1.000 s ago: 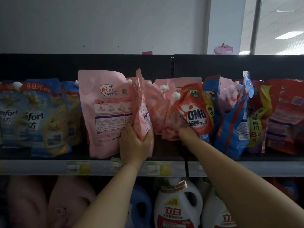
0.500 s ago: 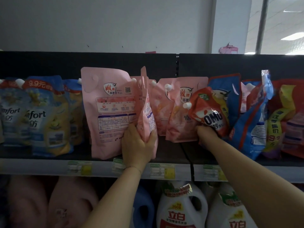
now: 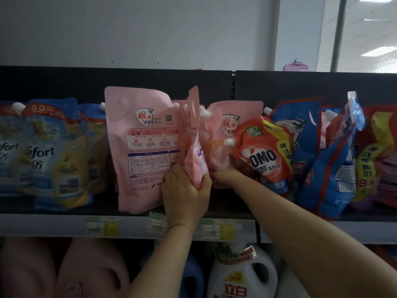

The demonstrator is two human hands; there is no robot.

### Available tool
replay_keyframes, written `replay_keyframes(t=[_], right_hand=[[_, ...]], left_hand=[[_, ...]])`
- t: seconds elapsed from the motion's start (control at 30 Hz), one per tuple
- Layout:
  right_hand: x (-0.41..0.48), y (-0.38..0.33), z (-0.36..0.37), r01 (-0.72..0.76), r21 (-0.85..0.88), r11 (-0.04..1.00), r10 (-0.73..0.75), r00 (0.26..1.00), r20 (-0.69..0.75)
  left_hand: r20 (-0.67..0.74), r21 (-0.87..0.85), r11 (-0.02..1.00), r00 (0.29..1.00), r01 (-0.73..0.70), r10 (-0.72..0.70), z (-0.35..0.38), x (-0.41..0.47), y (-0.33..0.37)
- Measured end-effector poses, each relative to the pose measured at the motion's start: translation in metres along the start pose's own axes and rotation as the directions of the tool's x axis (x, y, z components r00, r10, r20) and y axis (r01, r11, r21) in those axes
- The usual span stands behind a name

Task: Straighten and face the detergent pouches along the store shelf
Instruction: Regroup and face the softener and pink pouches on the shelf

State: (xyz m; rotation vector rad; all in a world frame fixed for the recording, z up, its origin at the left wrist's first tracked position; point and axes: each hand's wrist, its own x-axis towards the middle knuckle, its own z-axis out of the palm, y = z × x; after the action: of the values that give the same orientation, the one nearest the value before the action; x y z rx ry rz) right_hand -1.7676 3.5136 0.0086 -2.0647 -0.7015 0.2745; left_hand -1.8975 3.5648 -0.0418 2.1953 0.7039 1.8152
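Observation:
On the black shelf (image 3: 64,224) a large pink pouch (image 3: 144,147) stands with its printed back facing out. Just right of it, my left hand (image 3: 184,194) grips the bottom of a second pink pouch (image 3: 193,134) that is turned edge-on. My right hand (image 3: 224,174) reaches in beside it and holds the lower left of a red OMO pouch (image 3: 262,151), which faces forward and leans slightly. Its fingers are hidden behind the pouches. Another pink pouch (image 3: 221,125) stands behind the two.
Blue and yellow Comfort pouches (image 3: 53,158) fill the shelf's left end. Blue pouches (image 3: 300,130) and red and yellow ones (image 3: 373,155) lean untidily on the right. Price tags (image 3: 103,226) line the shelf rail. Below stand white detergent bottles (image 3: 240,276) and pink pouches (image 3: 64,272).
The red OMO pouch, tipped over to the right half a second ago, now stands more upright with its front showing. My left hand keeps hold of the edge-on pink pouch.

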Motion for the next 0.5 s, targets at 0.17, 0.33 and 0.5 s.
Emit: replay_keyframes(t=[0.17, 0.33, 0.5], right_hand=[[-0.01, -0.009, -0.001, 0.124, -0.136, 0.983, -0.137, 0.986, -0.092], [-0.014, 0.002, -0.014, 0.086, -0.155, 0.984, -0.133, 0.938, -0.322], [-0.013, 0.0, -0.015, 0.106, 0.117, 0.987, -0.088, 0.984, -0.153]], left_hand=[[0.001, 0.038, 0.999, 1.0, -0.011, 0.011, 0.001, -0.001, -0.002], [0.019, 0.041, 0.999, 1.0, -0.006, 0.005, 0.001, -0.001, -0.002], [0.041, 0.031, 0.999, 0.999, 0.008, -0.01, -0.001, -0.002, -0.001]])
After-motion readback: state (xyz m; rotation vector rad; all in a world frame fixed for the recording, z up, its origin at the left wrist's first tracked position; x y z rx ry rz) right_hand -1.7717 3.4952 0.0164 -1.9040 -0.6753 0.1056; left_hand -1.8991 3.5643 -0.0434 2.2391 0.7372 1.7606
